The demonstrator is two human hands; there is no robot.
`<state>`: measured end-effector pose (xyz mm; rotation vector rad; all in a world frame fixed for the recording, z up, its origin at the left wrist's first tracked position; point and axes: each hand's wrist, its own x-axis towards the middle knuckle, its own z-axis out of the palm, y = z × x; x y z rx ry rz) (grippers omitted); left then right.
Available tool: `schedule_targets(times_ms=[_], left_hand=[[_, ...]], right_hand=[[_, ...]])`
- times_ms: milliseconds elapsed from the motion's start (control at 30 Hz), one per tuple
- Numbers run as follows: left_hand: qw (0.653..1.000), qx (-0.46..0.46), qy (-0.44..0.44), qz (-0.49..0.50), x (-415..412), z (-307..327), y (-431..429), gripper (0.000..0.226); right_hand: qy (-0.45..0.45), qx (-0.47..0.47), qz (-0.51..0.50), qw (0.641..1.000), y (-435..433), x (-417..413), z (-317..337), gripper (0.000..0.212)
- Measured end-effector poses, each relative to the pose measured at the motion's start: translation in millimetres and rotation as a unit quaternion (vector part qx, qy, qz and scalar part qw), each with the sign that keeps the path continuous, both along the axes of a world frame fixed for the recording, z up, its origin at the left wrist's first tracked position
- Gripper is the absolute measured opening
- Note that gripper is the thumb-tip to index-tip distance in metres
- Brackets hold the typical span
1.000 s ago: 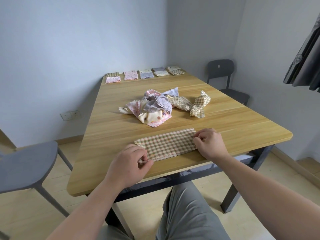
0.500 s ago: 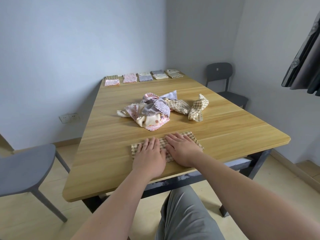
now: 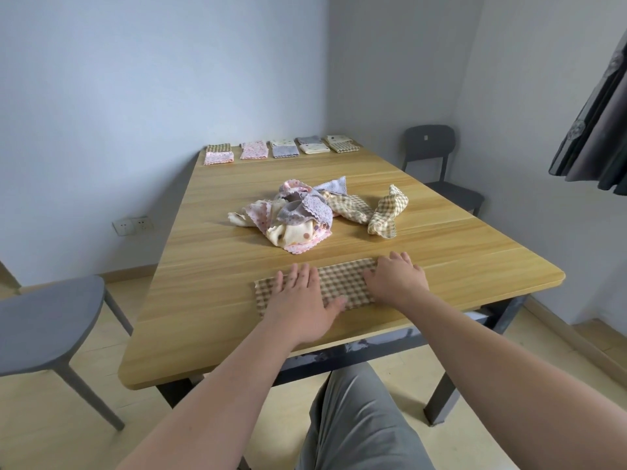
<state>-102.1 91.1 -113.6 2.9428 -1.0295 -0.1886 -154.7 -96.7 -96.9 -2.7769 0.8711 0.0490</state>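
Observation:
A brown checked cloth (image 3: 339,283), folded into a long strip, lies flat near the front edge of the wooden table (image 3: 210,266). My left hand (image 3: 300,296) presses flat on its left part with straight fingers. My right hand (image 3: 395,279) presses flat on its right end, fingers spread. Between the two hands a stretch of the cloth shows. A heap of crumpled cloths (image 3: 298,212) in pink, lilac, cream and check sits in the middle of the table, beyond the strip.
Folded cloths (image 3: 281,149) lie in a row along the table's far edge. A grey chair (image 3: 47,327) stands at the left, a dark chair (image 3: 437,164) at the far right corner. A dark curtain (image 3: 597,130) hangs at the right. Walls close off the back.
One second ago my hands pinched the strip's two ends. Half a second ago they lay flat side by side at its middle. Now they have slid apart toward its ends.

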Motion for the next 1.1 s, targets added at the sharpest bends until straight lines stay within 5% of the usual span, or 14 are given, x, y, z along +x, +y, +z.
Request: schedule_targets(times_ms=[167,367,667,833,1100], left_hand=[[1.0,-0.024,0.004,-0.017,-3.8,-9.6,-24.3,0.12],[0.998,-0.056,0.0,-0.018,-5.4,-13.4,-21.1,0.122],[0.995,-0.093,0.03,-0.026,-10.1,-10.3,-17.5,0.116],[0.99,-0.132,0.023,-0.035,-5.8,-6.5,-4.5,0.121],[0.997,-0.059,0.055,0.001,-10.0,-0.5,-22.0,0.132]], right_hand=[[-0.062,0.023,-0.029,0.997,5.0,6.7,13.9,0.03],[-0.199,0.147,-0.002,0.969,12.0,9.0,33.3,0.01],[-0.288,0.114,0.196,0.931,63.7,6.0,60.5,0.013],[-0.29,0.111,0.141,0.94,55.1,1.8,58.2,0.014],[-0.281,0.107,0.116,0.947,46.0,-1.0,62.6,0.02]])
